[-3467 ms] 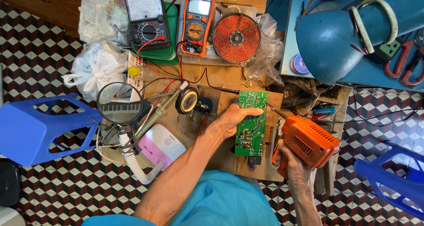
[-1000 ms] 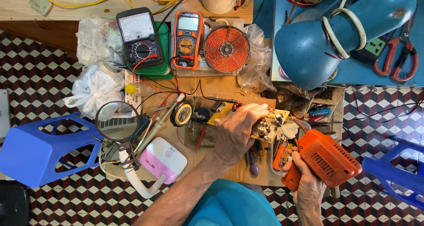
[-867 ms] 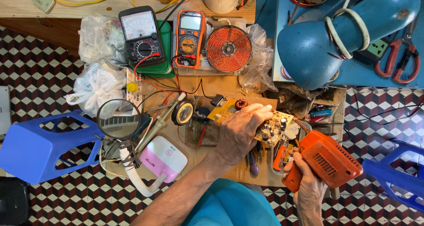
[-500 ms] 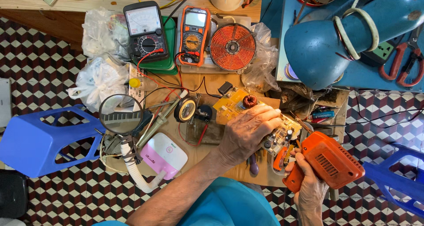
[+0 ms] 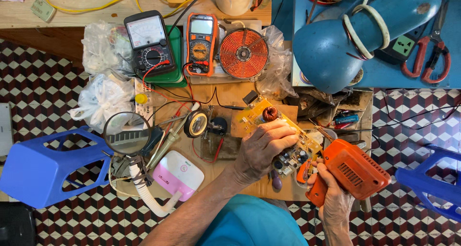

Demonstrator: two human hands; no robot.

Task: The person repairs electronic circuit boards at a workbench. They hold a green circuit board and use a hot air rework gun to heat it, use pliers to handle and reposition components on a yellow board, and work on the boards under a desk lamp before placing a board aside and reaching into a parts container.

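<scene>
Our left hand (image 5: 261,150) clamps the yellow circuit board (image 5: 281,128) over the worktop (image 5: 225,94). Our right hand (image 5: 331,198) grips the orange soldering gun (image 5: 353,171) beside it.

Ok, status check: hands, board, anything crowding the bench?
Left hand gripping yellow circuit board, component side up. Right hand holding orange soldering gun beside board's edge. Magnifier and solder reel lie left, apart.

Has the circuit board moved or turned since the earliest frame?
Yes. The circuit board, then green side up, now lies component side up under the left hand, slanting toward the copper coil.
</scene>
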